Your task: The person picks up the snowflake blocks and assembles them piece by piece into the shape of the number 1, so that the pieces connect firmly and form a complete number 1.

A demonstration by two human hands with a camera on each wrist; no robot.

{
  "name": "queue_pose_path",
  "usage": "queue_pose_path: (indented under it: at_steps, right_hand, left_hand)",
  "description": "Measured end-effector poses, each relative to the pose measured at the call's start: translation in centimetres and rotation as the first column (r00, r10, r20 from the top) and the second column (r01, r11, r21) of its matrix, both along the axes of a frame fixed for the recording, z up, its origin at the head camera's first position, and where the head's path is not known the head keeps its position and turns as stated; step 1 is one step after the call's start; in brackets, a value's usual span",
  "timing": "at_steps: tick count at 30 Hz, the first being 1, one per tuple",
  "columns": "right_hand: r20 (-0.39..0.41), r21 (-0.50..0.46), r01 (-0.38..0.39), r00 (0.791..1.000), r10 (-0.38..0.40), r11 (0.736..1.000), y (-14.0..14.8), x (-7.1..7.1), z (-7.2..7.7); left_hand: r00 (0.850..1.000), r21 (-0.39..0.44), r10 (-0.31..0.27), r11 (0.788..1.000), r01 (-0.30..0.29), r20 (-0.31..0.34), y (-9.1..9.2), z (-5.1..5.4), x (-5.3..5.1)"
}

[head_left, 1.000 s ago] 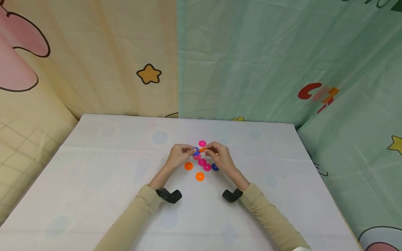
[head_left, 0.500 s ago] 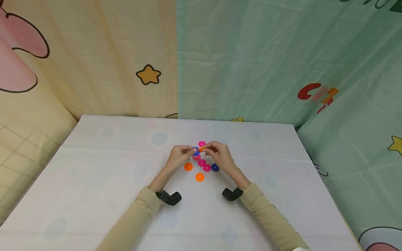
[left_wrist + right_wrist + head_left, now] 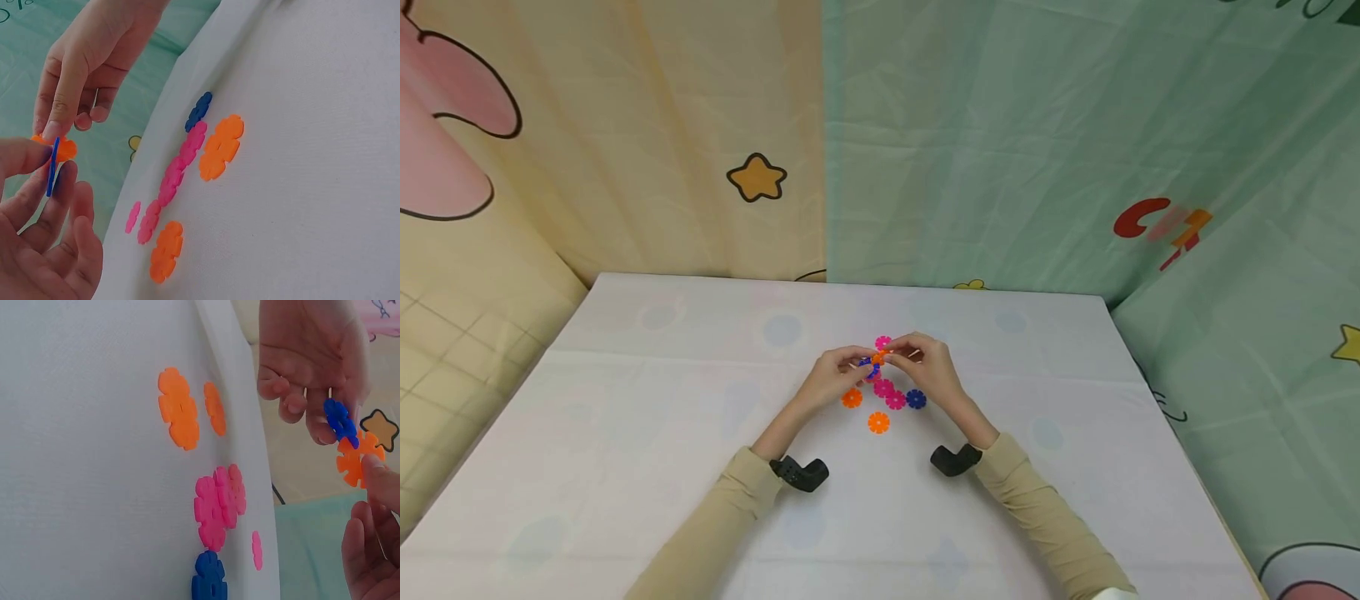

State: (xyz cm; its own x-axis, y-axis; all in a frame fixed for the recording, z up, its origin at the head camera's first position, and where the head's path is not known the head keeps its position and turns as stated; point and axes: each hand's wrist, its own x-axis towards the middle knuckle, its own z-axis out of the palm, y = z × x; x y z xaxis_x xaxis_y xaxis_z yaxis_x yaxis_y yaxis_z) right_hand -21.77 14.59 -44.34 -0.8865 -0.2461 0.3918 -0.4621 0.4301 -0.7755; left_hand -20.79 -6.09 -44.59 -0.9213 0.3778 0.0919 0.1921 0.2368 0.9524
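Between thumb and fingers my left hand (image 3: 833,377) (image 3: 47,231) pinches a blue notched disc (image 3: 54,166) (image 3: 340,422). My right hand (image 3: 931,375) (image 3: 97,69) pinches an orange notched disc (image 3: 66,149) (image 3: 357,460) by its edge. In both wrist views the two discs meet at their edges, roughly crosswise; how deep the notches sit in each other I cannot tell. Both hands are raised above the table, the fingertips close together.
On the white-covered table (image 3: 700,500) under and near the hands lie several pink discs (image 3: 895,400), two orange discs (image 3: 878,422) and a dark blue disc (image 3: 916,399). Printed curtains (image 3: 1000,150) stand behind the table.
The blue disc in my left hand has turned, and that hand has shifted slightly right. The orange disc sits closer against it. Discs on the table lie as before.
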Motion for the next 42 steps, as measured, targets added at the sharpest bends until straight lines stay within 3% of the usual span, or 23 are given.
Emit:
queue_pose_path:
  at_steps: [5, 17, 28, 42]
  right_hand:
    - [0.025, 0.019, -0.014, 1.000, 0.014, 1.000, -0.1, 0.0, 0.0]
    - [0.184, 0.107, -0.001, 0.983, -0.019, 0.994, 1.6, 0.2, 0.2]
    - [0.256, 0.180, -0.038, 0.967, -0.009, 0.983, 4.1, 0.8, -0.7]
    - [0.385, 0.275, -0.110, 0.923, -0.005, 0.955, 5.2, 1.3, -1.8]
  left_hand:
    - [1.000, -0.037, 0.014, 0.999, -0.014, -0.006, 0.1, 0.0, 0.1]
    - [0.985, -0.075, 0.170, 0.982, -0.171, -0.022, -0.8, -0.6, 0.2]
    - [0.974, -0.070, 0.226, 0.971, -0.227, -0.022, -2.0, -0.7, 0.3]
    - [0.970, -0.046, 0.244, 0.969, -0.244, -0.005, -2.3, -1.3, 0.4]
